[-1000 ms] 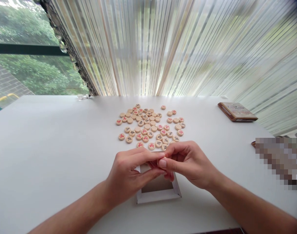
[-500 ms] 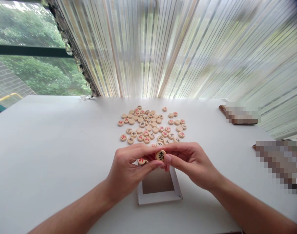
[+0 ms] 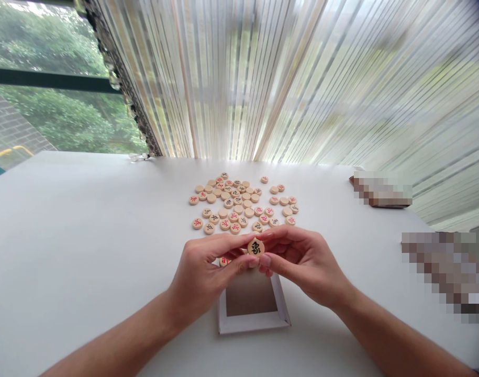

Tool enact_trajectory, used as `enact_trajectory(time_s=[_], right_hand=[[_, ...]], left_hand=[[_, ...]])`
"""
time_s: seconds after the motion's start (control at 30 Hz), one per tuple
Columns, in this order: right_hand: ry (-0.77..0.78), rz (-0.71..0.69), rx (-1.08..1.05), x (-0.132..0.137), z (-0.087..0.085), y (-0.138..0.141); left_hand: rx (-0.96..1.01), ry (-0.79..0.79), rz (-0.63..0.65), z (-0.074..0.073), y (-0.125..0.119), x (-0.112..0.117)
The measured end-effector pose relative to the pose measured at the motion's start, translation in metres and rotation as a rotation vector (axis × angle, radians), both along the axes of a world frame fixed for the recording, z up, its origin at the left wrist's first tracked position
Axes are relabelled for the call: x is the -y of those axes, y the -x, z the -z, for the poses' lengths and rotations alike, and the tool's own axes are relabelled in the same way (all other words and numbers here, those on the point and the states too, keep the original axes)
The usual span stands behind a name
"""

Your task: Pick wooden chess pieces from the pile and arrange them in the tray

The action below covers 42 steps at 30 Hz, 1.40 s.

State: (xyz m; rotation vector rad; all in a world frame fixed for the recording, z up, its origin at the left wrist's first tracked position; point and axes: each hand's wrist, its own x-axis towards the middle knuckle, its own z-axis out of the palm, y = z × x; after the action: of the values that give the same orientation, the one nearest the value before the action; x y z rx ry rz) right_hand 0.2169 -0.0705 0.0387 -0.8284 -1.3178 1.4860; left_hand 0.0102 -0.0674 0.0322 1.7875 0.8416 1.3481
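Between my two hands is a round wooden Chinese chess piece with a black character facing me. My left hand pinches it between thumb and fingers from the left. From the right, my right hand touches its edge with thumb and fingertips closed round it. Below the hands lies a shallow white box with a brown inside. A piece with a red character shows partly behind my left fingers, at the far end of the box. The far part of the box is hidden by my hands.
Many Chinese chess pieces, some face down, lie scattered on the white table beyond my hands. Two blurred-out objects lie at the right, one farther and one nearer. A striped curtain hangs along the back edge.
The held piece has turned a little, its character now more upright. My right thumb has slid off its face to the lower right edge. The view has shifted slightly.
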Motion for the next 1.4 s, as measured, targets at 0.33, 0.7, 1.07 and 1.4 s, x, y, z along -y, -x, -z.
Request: enact_trajectory(time_s=[0.33,0.7,1.07,1.4], right_hand=[[-0.042,0.01,-0.004,0.0,0.001,0.0],[-0.026,-0.024,-0.004,-0.003,0.001,-0.002],[0.067,-0.031,0.04,-0.003,-0.002,-0.001],[0.221,-0.099,0.079,-0.004,-0.006,0.0]], left_hand=[[0.061,0.073,0.002,0.004,0.0,-0.001],[-0.035,0.021,-0.016,-0.001,0.001,-0.003],[-0.082,0.073,0.017,-0.001,0.0,0.001],[0.025,0.08,0.092,0.002,-0.003,0.004]])
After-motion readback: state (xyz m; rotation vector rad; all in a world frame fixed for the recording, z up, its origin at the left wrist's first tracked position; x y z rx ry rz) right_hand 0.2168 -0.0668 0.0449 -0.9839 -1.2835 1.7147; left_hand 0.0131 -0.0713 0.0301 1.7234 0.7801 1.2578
